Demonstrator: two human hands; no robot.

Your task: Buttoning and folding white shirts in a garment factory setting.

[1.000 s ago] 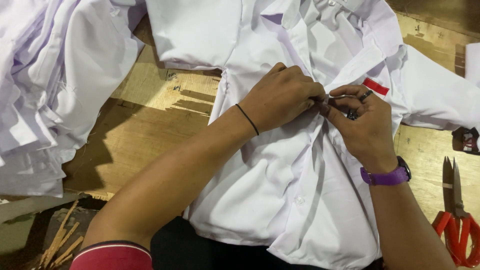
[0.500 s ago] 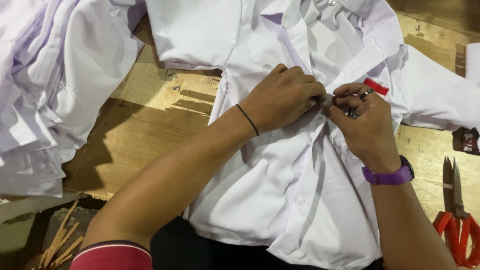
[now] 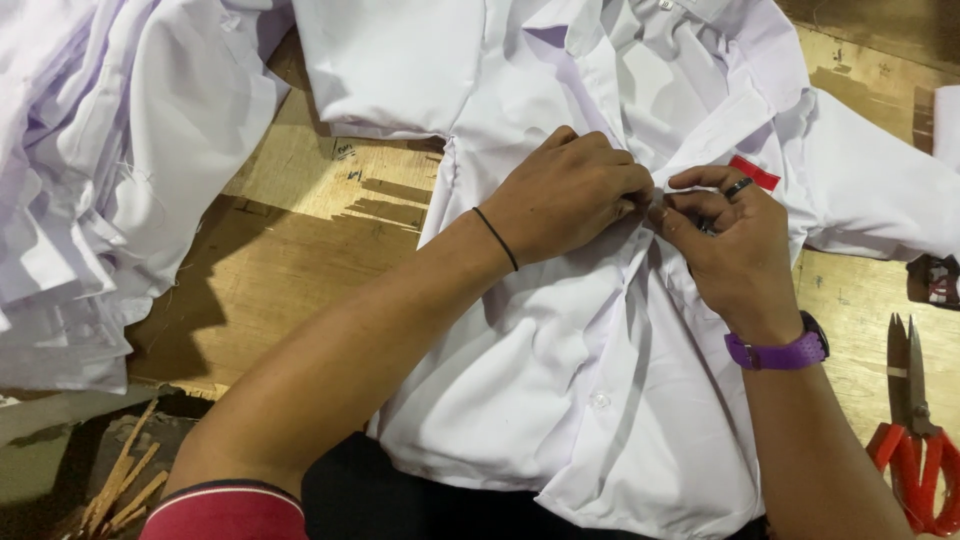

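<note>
Change: hardly any; your hands stay at the placket.
Left hand [image 3: 570, 195]: pinching shirt [image 3: 560, 380] front.
Right hand [image 3: 725, 240]: pinching beside it.
Tip: keep edges aligned.
Scissors [image 3: 912, 440]: right of shirt.

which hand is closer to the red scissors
Right. The right hand pinches the white shirt up-left of the scissors; the left hand lies farther left.

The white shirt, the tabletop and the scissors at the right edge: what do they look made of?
White shirt: thin woven cloth, matte, probably cotton or a blend; it creases softly where both hands pinch its front.
Tabletop: bare plywood or board, unfinished; grain and scuffs show.
Scissors: dull grey metal blades with glossy red handles, likely plastic.
</note>
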